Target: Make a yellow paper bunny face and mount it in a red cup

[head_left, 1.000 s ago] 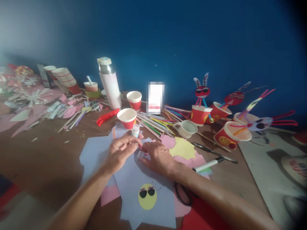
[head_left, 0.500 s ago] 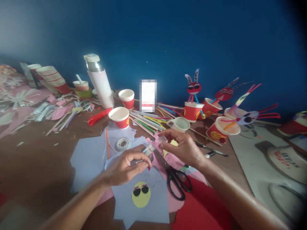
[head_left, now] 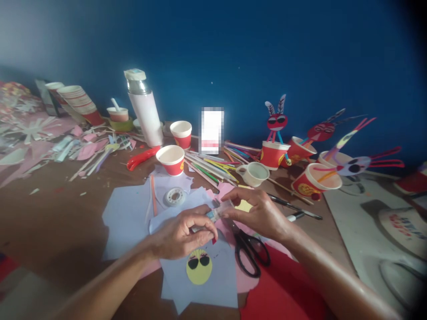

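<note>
My left hand (head_left: 190,233) is closed around a small clear tube (head_left: 212,215) with pale blue print, its tip pointing right. A little red piece (head_left: 214,241) shows under the fingers. Between thumb and fingers, my right hand (head_left: 258,211) pinches a clear cap (head_left: 227,207), which meets the tube's end. Below the hands, a yellow paper circle (head_left: 199,272) with black eye shapes lies on blue-grey paper (head_left: 182,293). Black-handled scissors (head_left: 248,251) rest beside it, blades partly hidden beneath my right hand.
Red-and-white paper cups (head_left: 171,160) and a white flask (head_left: 147,118) stand behind. Pencils and sticks (head_left: 210,168) lie near a white cup (head_left: 255,173). A tape roll (head_left: 175,196) is left of centre. Puppets in cups (head_left: 275,153) stand right; red paper (head_left: 283,289) lies in front.
My right hand has brought the clear cap leftward and down against the tube's end; they were apart before. The whole view has shifted slightly.
</note>
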Action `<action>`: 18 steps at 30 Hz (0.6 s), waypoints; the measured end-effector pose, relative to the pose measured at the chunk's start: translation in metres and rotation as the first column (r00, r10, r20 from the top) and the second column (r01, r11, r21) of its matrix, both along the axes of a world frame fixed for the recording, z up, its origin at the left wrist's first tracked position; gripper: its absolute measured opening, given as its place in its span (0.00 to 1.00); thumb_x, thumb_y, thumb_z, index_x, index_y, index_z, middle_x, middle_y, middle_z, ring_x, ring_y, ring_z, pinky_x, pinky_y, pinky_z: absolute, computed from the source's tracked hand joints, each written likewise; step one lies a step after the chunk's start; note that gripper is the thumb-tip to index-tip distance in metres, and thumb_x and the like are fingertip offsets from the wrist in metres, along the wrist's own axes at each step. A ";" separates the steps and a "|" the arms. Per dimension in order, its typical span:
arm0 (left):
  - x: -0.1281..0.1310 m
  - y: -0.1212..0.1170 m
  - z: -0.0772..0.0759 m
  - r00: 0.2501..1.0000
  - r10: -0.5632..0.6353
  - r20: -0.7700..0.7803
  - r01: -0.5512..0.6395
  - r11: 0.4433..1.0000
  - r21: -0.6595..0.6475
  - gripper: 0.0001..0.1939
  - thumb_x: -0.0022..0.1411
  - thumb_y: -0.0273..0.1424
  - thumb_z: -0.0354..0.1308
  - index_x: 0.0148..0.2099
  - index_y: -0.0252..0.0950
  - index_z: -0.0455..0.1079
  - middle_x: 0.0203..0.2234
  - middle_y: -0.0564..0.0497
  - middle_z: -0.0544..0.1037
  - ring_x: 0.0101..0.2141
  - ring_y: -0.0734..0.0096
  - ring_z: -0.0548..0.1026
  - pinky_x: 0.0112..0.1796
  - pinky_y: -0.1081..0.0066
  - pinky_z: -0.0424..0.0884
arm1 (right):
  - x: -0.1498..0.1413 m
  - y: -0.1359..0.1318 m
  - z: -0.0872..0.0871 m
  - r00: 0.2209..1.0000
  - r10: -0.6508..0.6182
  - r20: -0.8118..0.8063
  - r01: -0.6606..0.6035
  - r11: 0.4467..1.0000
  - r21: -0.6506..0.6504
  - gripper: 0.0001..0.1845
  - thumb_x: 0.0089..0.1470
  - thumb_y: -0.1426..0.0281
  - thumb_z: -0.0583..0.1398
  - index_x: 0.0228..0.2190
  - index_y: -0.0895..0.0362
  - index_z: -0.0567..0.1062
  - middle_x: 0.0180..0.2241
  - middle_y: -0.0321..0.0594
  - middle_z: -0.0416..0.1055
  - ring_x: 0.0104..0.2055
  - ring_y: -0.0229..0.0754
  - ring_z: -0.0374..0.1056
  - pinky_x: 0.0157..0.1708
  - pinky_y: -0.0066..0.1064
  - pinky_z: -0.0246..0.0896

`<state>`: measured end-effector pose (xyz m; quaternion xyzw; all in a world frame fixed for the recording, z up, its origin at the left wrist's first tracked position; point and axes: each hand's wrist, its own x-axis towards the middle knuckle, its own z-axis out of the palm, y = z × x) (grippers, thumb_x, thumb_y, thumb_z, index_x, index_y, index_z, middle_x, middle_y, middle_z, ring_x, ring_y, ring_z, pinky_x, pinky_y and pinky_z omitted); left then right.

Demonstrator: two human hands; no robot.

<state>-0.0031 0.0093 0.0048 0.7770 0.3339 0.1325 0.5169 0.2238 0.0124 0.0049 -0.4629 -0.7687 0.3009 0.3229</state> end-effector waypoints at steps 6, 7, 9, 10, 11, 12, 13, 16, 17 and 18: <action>-0.002 0.000 -0.005 0.996 0.037 0.082 -0.034 0.999 -0.034 0.12 0.63 0.34 0.51 0.35 0.36 0.74 0.27 0.53 0.66 0.24 0.77 0.65 0.27 0.77 0.61 | 0.001 -0.001 0.002 1.000 0.006 0.005 -0.006 1.000 -0.026 0.08 0.49 0.65 0.65 0.32 0.55 0.77 0.27 0.34 0.73 0.31 0.38 0.68 0.32 0.28 0.62; -0.003 0.000 -0.004 0.997 0.025 0.078 -0.023 0.999 -0.031 0.11 0.63 0.33 0.52 0.35 0.36 0.74 0.27 0.53 0.66 0.24 0.77 0.65 0.27 0.77 0.61 | -0.001 -0.001 0.002 1.000 0.010 -0.001 -0.010 0.999 -0.038 0.08 0.49 0.66 0.65 0.32 0.55 0.77 0.27 0.34 0.73 0.31 0.38 0.68 0.32 0.27 0.62; -0.002 0.000 -0.002 0.998 0.003 0.065 -0.001 1.000 -0.026 0.11 0.63 0.33 0.52 0.36 0.36 0.75 0.27 0.53 0.67 0.25 0.77 0.66 0.28 0.76 0.62 | -0.003 -0.003 0.001 1.000 0.026 -0.010 -0.026 0.997 -0.073 0.08 0.49 0.66 0.65 0.32 0.55 0.77 0.26 0.34 0.72 0.30 0.38 0.67 0.31 0.27 0.62; -0.003 0.000 -0.001 0.998 -0.003 0.057 0.005 0.999 -0.034 0.11 0.63 0.33 0.52 0.36 0.37 0.75 0.28 0.53 0.67 0.25 0.77 0.66 0.28 0.76 0.63 | -0.005 -0.004 0.000 0.999 0.035 -0.014 -0.037 0.995 -0.092 0.08 0.49 0.66 0.65 0.33 0.55 0.77 0.26 0.33 0.72 0.30 0.38 0.67 0.31 0.27 0.62; -0.003 -0.001 -0.001 0.999 -0.006 0.049 0.009 0.999 -0.054 0.11 0.63 0.34 0.52 0.36 0.37 0.75 0.29 0.52 0.68 0.25 0.76 0.66 0.28 0.76 0.63 | -0.007 -0.005 -0.001 0.999 0.044 -0.018 -0.046 0.993 -0.111 0.08 0.49 0.66 0.65 0.32 0.55 0.77 0.26 0.33 0.72 0.30 0.37 0.67 0.31 0.26 0.62; -0.003 -0.001 -0.001 0.999 0.000 0.046 0.004 0.997 -0.079 0.11 0.63 0.34 0.52 0.36 0.37 0.75 0.29 0.52 0.68 0.25 0.76 0.67 0.28 0.76 0.63 | -0.009 -0.006 -0.001 0.998 0.052 -0.023 -0.054 0.990 -0.129 0.08 0.49 0.66 0.65 0.32 0.55 0.77 0.26 0.33 0.72 0.30 0.37 0.67 0.30 0.26 0.61; -0.004 -0.002 -0.002 0.999 0.012 0.049 -0.007 0.995 -0.102 0.12 0.63 0.35 0.52 0.36 0.37 0.75 0.30 0.52 0.69 0.25 0.76 0.67 0.27 0.77 0.63 | -0.010 -0.008 -0.002 0.998 0.056 -0.029 -0.059 0.987 -0.147 0.07 0.49 0.66 0.65 0.32 0.55 0.76 0.26 0.33 0.72 0.29 0.37 0.66 0.30 0.26 0.61; -0.005 -0.004 -0.007 0.997 0.041 0.063 -0.032 0.990 -0.136 0.14 0.63 0.38 0.52 0.36 0.37 0.75 0.29 0.52 0.70 0.25 0.76 0.66 0.26 0.76 0.62 | -0.014 -0.011 -0.005 0.998 0.048 -0.045 -0.056 0.980 -0.193 0.07 0.50 0.66 0.64 0.31 0.57 0.76 0.25 0.34 0.72 0.28 0.37 0.66 0.28 0.26 0.60; -0.006 -0.005 -0.009 0.997 0.044 0.069 -0.034 0.989 -0.143 0.14 0.62 0.39 0.53 0.36 0.37 0.75 0.28 0.52 0.70 0.25 0.76 0.66 0.26 0.76 0.61 | -0.015 -0.012 -0.006 0.998 0.046 -0.048 -0.055 0.977 -0.206 0.07 0.50 0.66 0.64 0.31 0.57 0.76 0.25 0.34 0.73 0.28 0.37 0.66 0.28 0.26 0.60; -0.006 -0.005 -0.011 0.996 0.043 0.074 -0.032 0.987 -0.155 0.14 0.62 0.39 0.53 0.36 0.37 0.75 0.28 0.52 0.69 0.25 0.76 0.66 0.26 0.76 0.61 | -0.016 -0.013 -0.007 0.998 0.044 -0.049 -0.054 0.975 -0.216 0.07 0.50 0.65 0.64 0.31 0.57 0.76 0.25 0.34 0.73 0.28 0.37 0.66 0.27 0.26 0.60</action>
